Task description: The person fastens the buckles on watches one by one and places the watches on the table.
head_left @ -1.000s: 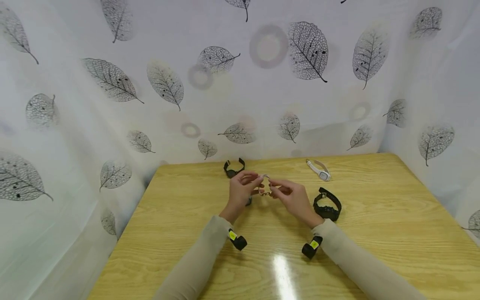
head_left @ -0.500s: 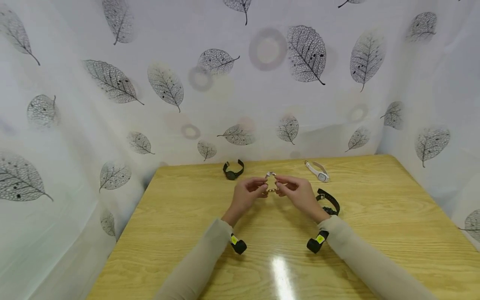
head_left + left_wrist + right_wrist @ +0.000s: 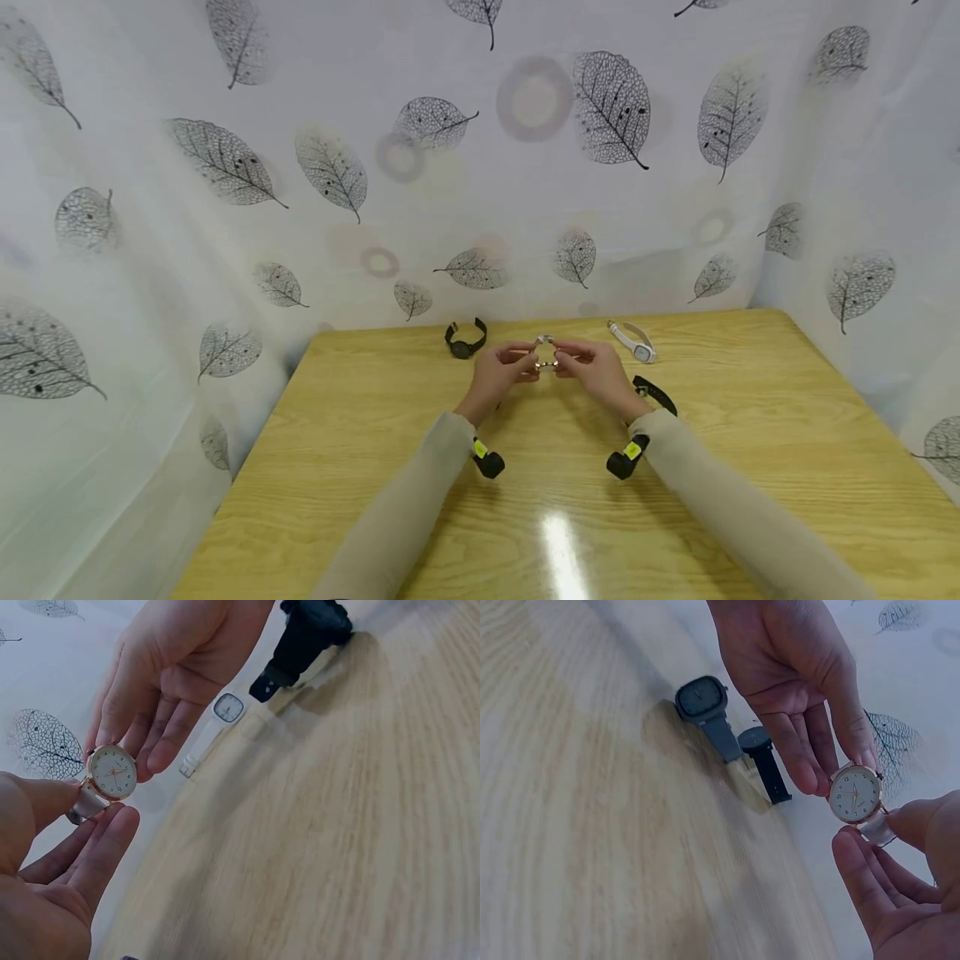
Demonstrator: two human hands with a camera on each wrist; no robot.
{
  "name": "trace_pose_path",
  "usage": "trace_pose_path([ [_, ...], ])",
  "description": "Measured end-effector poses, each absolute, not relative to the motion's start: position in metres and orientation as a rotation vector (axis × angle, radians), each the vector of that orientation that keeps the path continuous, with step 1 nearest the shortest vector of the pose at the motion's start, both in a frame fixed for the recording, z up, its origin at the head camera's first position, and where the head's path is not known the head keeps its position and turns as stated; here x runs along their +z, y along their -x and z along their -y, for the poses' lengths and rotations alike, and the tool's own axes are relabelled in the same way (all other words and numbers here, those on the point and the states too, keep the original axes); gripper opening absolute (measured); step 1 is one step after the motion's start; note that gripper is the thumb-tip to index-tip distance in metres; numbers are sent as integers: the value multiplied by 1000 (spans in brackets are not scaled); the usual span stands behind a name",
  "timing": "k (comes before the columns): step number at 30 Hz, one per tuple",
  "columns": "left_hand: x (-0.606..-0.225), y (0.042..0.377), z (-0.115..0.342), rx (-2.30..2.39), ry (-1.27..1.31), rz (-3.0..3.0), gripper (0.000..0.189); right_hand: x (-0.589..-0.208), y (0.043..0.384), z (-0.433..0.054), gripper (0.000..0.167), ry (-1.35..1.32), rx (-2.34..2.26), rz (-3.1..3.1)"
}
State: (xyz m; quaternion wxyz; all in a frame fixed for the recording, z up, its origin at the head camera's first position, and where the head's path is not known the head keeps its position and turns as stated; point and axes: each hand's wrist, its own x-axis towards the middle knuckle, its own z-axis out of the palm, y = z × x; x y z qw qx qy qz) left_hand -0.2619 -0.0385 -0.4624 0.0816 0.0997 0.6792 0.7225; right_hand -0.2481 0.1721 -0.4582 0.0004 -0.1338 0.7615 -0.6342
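Observation:
A wristwatch [image 3: 547, 366] with a round white dial, gold rim and pale strap is held up between both hands. My left hand [image 3: 495, 375] pinches one side of it, with the thumb on the strap [image 3: 88, 802] beside the case in the left wrist view. From the other side my right hand [image 3: 600, 375] pinches it too, its thumb against the strap in the right wrist view. Both hands' fingertips touch near the dial [image 3: 855, 795]. The strap curves into a loop above the dial in the head view.
On the wooden table [image 3: 360, 467] lie a round black watch [image 3: 461, 349], a white watch [image 3: 642, 352] and a black watch [image 3: 654, 393] partly behind the right forearm. A square dark watch [image 3: 701, 699] is mostly hidden behind the left hand in the head view. A leaf-print curtain [image 3: 300, 67] surrounds the table.
Both hands have moved slightly right and then farther from the body, carrying the pinched wristwatch. The round black watch is now uncovered; the right forearm covers more of the black watch at right.

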Motion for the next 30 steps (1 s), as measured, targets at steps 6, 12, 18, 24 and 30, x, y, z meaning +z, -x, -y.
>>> trace_pose_path([
  [6, -461, 274, 32, 2162, -268, -2016, 27, -458, 261, -177, 36, 346, -1888, -2409],
  [12, -463, 288, 32, 2153, -204, -1965, 32, -457, 271, -178, 44, 365, -1762, -2417],
  [18, -462, 293, 32, 2111, -158, -1979, 32, -458, 279, -179, 48, 415, -1730, -2401],
  [24, -465, 297, 30, 2102, -108, -1992, 30, -461, 283, -179, 48, 416, -1724, -2380],
  [30, -466, 303, 26, 2057, -42, -2049, 24, -462, 289, -179, 46, 386, -1693, -2380],
])
